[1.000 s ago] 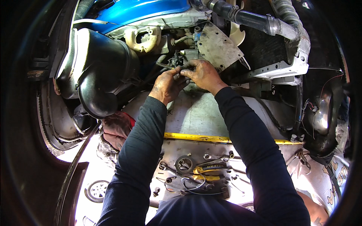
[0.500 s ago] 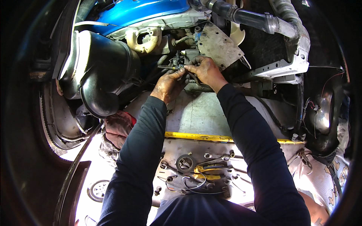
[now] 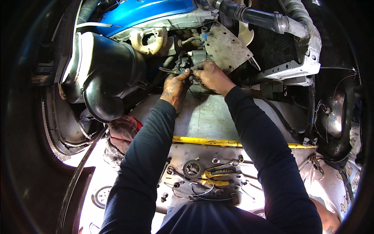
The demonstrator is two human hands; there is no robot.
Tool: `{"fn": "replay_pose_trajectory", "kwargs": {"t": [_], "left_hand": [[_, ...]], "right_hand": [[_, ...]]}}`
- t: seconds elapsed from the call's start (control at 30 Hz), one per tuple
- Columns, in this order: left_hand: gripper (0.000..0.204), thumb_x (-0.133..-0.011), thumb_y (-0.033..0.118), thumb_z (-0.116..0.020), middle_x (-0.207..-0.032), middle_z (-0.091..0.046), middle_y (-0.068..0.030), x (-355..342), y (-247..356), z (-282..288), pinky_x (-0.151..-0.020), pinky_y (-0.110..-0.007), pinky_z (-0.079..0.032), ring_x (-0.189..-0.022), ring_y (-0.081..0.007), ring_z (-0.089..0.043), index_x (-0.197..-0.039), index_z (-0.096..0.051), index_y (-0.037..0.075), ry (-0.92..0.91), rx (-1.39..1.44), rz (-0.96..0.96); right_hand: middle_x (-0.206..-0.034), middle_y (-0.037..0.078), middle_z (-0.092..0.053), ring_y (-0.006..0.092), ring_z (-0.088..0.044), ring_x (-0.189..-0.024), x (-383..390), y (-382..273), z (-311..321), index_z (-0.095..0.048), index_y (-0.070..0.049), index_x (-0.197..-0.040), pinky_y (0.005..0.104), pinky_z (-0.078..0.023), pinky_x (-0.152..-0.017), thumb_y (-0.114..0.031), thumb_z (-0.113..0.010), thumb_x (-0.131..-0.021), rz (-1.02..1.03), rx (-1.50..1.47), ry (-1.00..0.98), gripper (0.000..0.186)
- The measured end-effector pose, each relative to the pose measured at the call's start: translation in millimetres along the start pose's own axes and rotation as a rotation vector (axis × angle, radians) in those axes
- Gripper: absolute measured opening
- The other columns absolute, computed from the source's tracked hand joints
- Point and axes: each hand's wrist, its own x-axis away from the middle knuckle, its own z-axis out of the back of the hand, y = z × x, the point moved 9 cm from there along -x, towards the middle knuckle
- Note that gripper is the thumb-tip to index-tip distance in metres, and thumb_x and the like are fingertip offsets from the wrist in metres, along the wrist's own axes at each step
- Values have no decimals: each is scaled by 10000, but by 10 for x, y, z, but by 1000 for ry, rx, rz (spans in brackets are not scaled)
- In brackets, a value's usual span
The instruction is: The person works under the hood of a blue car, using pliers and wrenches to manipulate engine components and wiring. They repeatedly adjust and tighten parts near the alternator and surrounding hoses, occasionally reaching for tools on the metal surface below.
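Blue engine top [image 3: 148, 15] ahead. Left hand [image 3: 175, 86], right hand [image 3: 212, 78] curled close together; can't tell how tight or on what. Nearby wires [image 3: 168, 70] could snap if tugged hard.

Fierce white light down here, below and left of the hands [image 3: 213, 78], washing out the floor [image 3: 89, 187], where a spoked wheel [image 3: 102, 197] sits in the glare! Farther left, a dark panel [image 3: 27, 171] sinks into shadow, while pale patterned fabric [image 3: 352, 191] brightens the far lower right.
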Motion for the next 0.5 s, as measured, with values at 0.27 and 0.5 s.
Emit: {"fn": "replay_pose_trajectory", "kwargs": {"t": [0.27, 0.5], "left_hand": [[125, -993, 86, -685, -950, -631, -50, 10, -13, 95, -742, -312, -556, -780, -156, -591, -1080, -635, 12, 142, 65, 33], [130, -971, 70, -694, -970, -670, -91, -69, -30, 145, -738, -341, -549, -794, -193, -630, -1066, -646, -5, 104, 20, 40]], "right_hand": [[-958, 98, -779, 137, -680, -817, 29, -119, 29, -759, 52, -1086, 288, -538, -780, -67, -732, -874, 46, 161, -37, 244], [-906, 83, -774, 137, -673, -795, -19, -39, 75, -777, 20, -1036, 298, -537, -768, -102, -800, -856, 27, 222, -111, 219]]}}
